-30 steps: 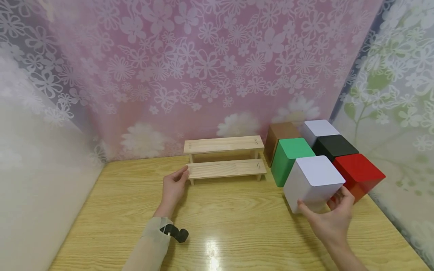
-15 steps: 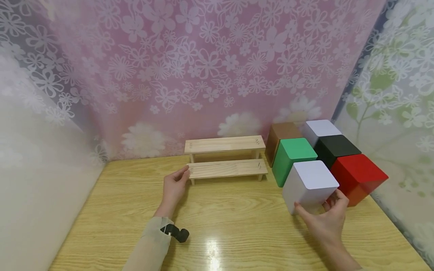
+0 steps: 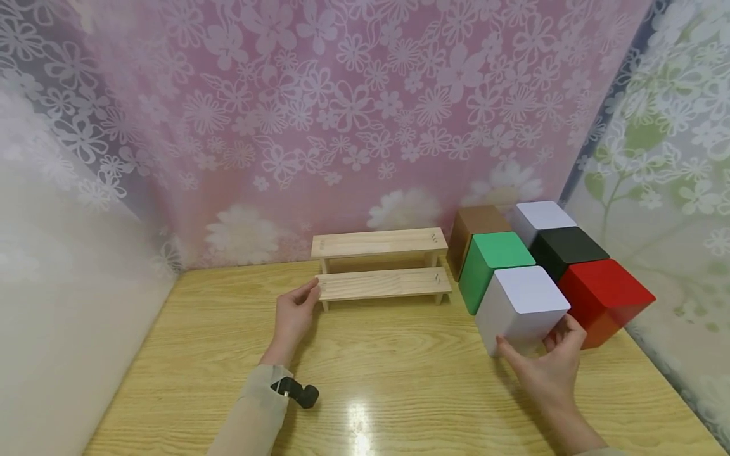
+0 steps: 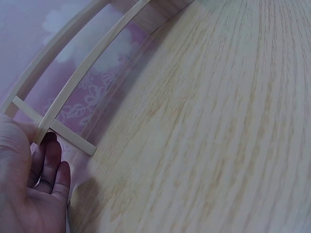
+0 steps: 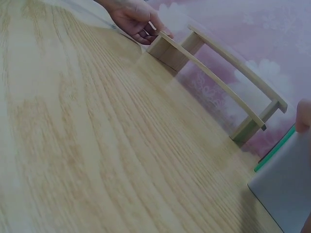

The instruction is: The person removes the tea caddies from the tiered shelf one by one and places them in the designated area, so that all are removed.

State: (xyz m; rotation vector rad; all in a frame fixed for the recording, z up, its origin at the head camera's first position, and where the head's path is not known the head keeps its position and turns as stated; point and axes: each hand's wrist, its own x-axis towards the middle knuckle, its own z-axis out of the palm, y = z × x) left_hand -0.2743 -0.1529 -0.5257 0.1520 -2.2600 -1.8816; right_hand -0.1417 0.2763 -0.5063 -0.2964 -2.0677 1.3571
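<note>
A two-tier wooden step shelf stands against the curtain. My left hand pinches the left end of its lower board; in the left wrist view, the left hand's fingers curl beneath that board. On the right, a white box with rounded corners is gripped by my right hand, thumb on the near face and fingers round the right side. In the right wrist view the white box has its lower edge at the tabletop. Directly behind it is a green box.
Right of the white box sits a red box. Farther back are a black box, a brown box and another white box. A flowered curtain borders the wood-grain table.
The white box and my right hand have shifted left and a little nearer me, away from the red box. My left hand has stayed at the shelf end.
</note>
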